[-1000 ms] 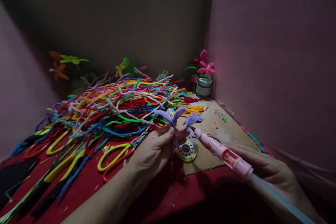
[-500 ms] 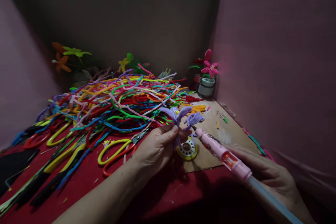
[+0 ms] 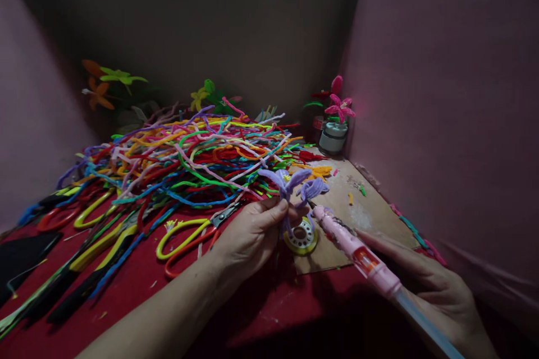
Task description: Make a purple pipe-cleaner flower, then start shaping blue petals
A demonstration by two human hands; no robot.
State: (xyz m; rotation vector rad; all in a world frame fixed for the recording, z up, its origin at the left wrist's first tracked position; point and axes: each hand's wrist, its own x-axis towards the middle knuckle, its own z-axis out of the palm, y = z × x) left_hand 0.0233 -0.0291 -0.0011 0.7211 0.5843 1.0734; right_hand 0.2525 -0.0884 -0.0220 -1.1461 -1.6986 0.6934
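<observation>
My left hand (image 3: 256, 230) is closed, pinching a purple pipe-cleaner flower (image 3: 296, 178) between thumb and fingers; yellow shows at the flower's centre. A second purple bloom (image 3: 312, 190) stands just right of it. My right hand (image 3: 438, 286) is wrapped round a pink hot glue gun (image 3: 357, 249) with a translucent glue stick (image 3: 425, 320) coming out of its back end. The glue gun's dark nozzle points at the purple petals, very near them; whether it touches cannot be made out. Beneath the flower lies a roll of tape (image 3: 301, 236), partly covered by purple stems.
A large heap of coloured pipe cleaners (image 3: 202, 151) fills the back left. Scissors (image 3: 189, 238) and pliers (image 3: 109, 247) lie on the red cloth (image 3: 269, 320). A board (image 3: 357, 219) carries scraps. A grey pot (image 3: 332, 137) with pink flowers stands by the right wall.
The view has shifted slightly. Both hands keep their hold, and the glue gun's nozzle remains close to the purple petals.
</observation>
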